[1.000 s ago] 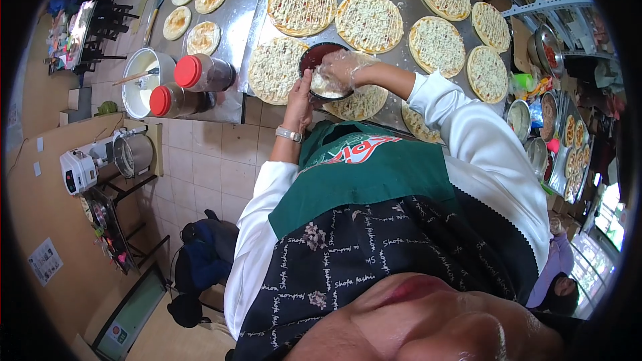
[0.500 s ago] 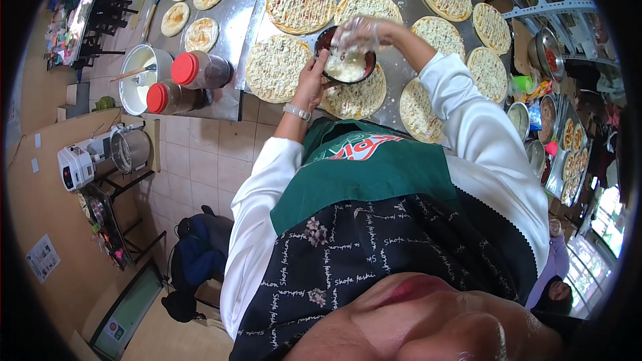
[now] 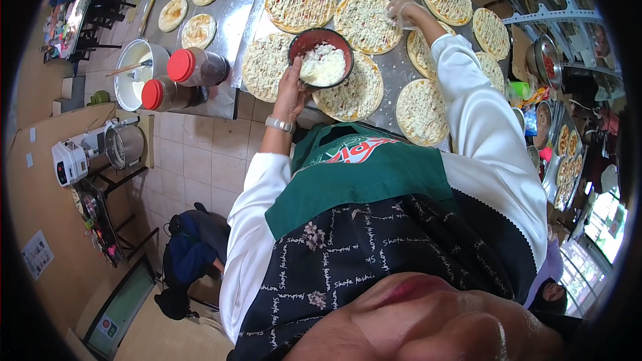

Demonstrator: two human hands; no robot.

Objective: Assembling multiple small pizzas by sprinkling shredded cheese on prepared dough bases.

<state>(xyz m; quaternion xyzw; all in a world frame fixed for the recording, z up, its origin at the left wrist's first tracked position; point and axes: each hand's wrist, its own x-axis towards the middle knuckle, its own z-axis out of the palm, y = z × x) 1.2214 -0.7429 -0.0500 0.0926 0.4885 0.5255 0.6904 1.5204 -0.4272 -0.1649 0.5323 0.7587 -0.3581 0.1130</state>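
Note:
My left hand (image 3: pixel 291 92) grips the near-left rim of a round bowl (image 3: pixel 301 43), dark outside and reddish inside. White grated cheese (image 3: pixel 324 65) fills part of it. The bowl overhangs a cheese-covered pizza (image 3: pixel 358 97) and the edge of another pizza (image 3: pixel 265 67). In a clear plastic glove, my right hand (image 3: pixel 405 12) is over the right edge of a pizza (image 3: pixel 366 23) with shredded cheese on it. Its fingers are curled together, and whatever lies between them is hidden.
More topped pizzas (image 3: pixel 446 0) cover the metal table (image 3: pixel 253 17). To the left stand two red-lidded jars (image 3: pixel 190 67), a white bucket (image 3: pixel 160 60) with a brush, and several small plain pizza bases (image 3: pixel 198 30). A mixer (image 3: pixel 100 147) is farther left; a person (image 3: pixel 190 254) sits behind.
My right hand has left the bowl and moved right and up over a pizza. My left hand and the bowl have shifted slightly left, so the cheese inside now shows more fully.

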